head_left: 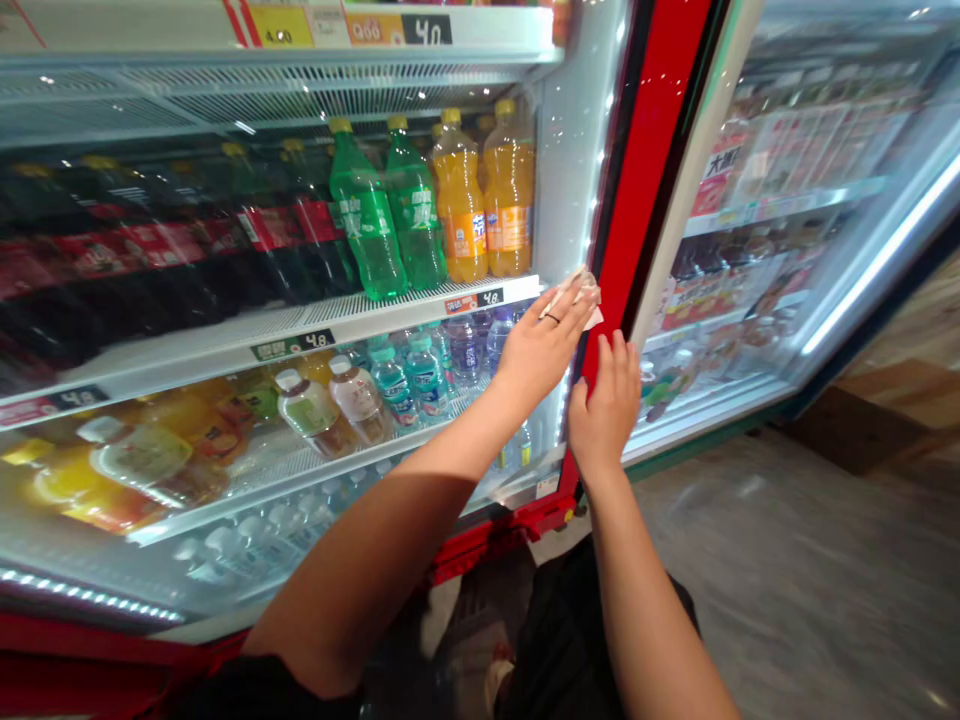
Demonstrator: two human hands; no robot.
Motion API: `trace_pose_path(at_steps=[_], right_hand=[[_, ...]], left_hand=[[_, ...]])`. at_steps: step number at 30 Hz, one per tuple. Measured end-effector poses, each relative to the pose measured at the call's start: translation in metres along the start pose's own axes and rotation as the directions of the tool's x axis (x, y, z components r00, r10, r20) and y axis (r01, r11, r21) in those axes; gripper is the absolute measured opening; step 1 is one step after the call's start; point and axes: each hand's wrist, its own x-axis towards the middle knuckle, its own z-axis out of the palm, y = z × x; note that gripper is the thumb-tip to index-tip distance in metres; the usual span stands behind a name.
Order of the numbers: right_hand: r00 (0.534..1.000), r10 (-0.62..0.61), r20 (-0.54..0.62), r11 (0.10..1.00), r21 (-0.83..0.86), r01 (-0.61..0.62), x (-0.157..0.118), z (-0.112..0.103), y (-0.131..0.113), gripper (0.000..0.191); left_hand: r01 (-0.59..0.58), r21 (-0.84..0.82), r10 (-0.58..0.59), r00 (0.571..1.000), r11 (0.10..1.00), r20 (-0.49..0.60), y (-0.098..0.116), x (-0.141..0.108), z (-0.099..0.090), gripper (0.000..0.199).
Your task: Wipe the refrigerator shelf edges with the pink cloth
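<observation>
My left hand (547, 335), with a dark ring on one finger, presses a crumpled pale tissue or cloth (592, 300) against the right edge of the drinks fridge, by its red frame (651, 150). Part of the cloth is hidden beneath the fingers. Just to the right and lower, my right hand (607, 400) lies against the red frame with its fingers stretched out and nothing in them. Close to the left hand, a shelf edge (517, 290) carries price labels, and orange soda bottles (469, 220) stand above it.
Green soda bottles (367, 225) and dark cola bottles (165, 240) fill the shelf leftward. Lower down, tea bottles (307, 405) and juice bottles stand or lean. A second lit fridge (787, 200) with drinks is on the right, above a grey floor (742, 560).
</observation>
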Motion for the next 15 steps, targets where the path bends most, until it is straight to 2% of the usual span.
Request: trace_pose_path(at_steps=[5, 7, 12, 15], right_hand=[[1.0, 0.028, 0.005, 1.0, 0.004, -0.028, 0.0, -0.002, 0.001, 0.073], [1.0, 0.029, -0.005, 1.0, 0.0, -0.029, 0.0, -0.003, 0.0, 0.073], [0.999, 0.025, -0.02, 1.0, 0.011, -0.025, 0.0, -0.002, -0.003, 0.072], [0.999, 0.03, -0.014, 0.999, 0.019, -0.03, 0.0, 0.0, -0.002, 0.072]], left_hand=[[-0.13, -0.011, 0.131, 0.99, 0.991, 0.044, -0.006, -0.008, 0.005, 0.072], [-0.148, -0.008, 0.148, 0.988, 0.989, 0.042, -0.011, -0.01, 0.006, 0.074], [-0.041, -0.012, 0.039, 0.992, 0.999, -0.118, -0.019, 0.011, 0.003, 0.077], [-0.021, 0.032, 0.024, 0.994, 0.999, -0.106, -0.014, 0.03, -0.002, 0.075]])
